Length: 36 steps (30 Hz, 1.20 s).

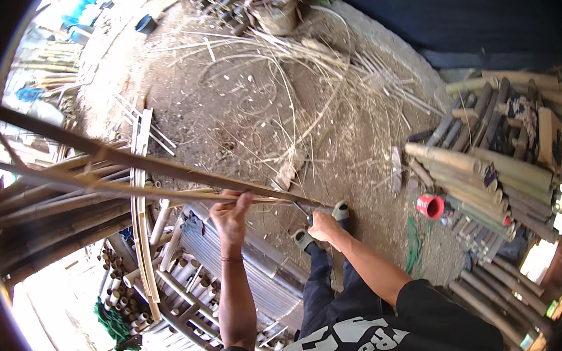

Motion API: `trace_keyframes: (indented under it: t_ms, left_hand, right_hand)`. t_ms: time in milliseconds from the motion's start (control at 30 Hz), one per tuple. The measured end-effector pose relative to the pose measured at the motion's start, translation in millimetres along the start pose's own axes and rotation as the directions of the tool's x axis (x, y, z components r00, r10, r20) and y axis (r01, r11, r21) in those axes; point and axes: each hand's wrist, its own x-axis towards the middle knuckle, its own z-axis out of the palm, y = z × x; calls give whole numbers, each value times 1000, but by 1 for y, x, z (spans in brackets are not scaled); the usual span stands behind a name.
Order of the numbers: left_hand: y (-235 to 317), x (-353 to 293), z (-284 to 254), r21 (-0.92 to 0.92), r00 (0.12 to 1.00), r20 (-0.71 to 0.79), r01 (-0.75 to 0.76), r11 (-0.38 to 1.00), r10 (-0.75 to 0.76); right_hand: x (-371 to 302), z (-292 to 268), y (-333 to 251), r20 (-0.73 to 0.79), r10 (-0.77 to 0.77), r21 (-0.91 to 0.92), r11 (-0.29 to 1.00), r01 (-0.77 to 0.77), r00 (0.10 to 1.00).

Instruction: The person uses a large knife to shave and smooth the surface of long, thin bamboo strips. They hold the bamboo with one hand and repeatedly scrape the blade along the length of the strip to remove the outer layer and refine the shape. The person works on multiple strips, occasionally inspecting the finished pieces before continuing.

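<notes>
A long split bamboo piece (157, 171) slants from the far left down to the middle, its near end by my feet. Below it runs a thinner bamboo strip (92, 183), spread apart from it toward the left. My left hand (230, 217) is closed around the bamboo where the two lengths come close together. Close to the near end, my right hand (324, 228) grips what looks like a knife (303, 209). Its narrow metal blade touches or lies just beside the bamboo; which, I cannot tell. The fist hides its handle.
Bamboo poles (452, 157) are stacked at the right beside a red container (430, 207). Thin strips (298, 50) litter the dirt floor near a bucket (276, 16). A rack of cut bamboo tubes (184, 280) and a corrugated sheet (248, 262) lie at the lower left.
</notes>
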Motion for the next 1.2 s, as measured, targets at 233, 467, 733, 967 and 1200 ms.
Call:
trace_keyframes:
  t_ms: [233,467,733,967,1200]
  left_hand:
    - [-31,1,4,-196,982,-120,-165,967,143]
    - [-39,-3,3,-219,979,-141,-178,959,150]
    - [-54,-33,-26,-277,968,-63,-250,928,242]
    - [-66,-47,-57,-288,945,-199,-311,906,261]
    - [-61,-91,-61,-211,884,-416,-321,923,212]
  right_hand:
    - [4,-1,14,363,-51,594,781,-189,930]
    - [-4,14,-11,-150,-276,88,953,291,949]
    - [105,107,148,146,413,31,906,-422,899]
    - [120,167,191,411,272,336,842,-422,870]
    - [104,160,187,610,247,504,612,-610,753]
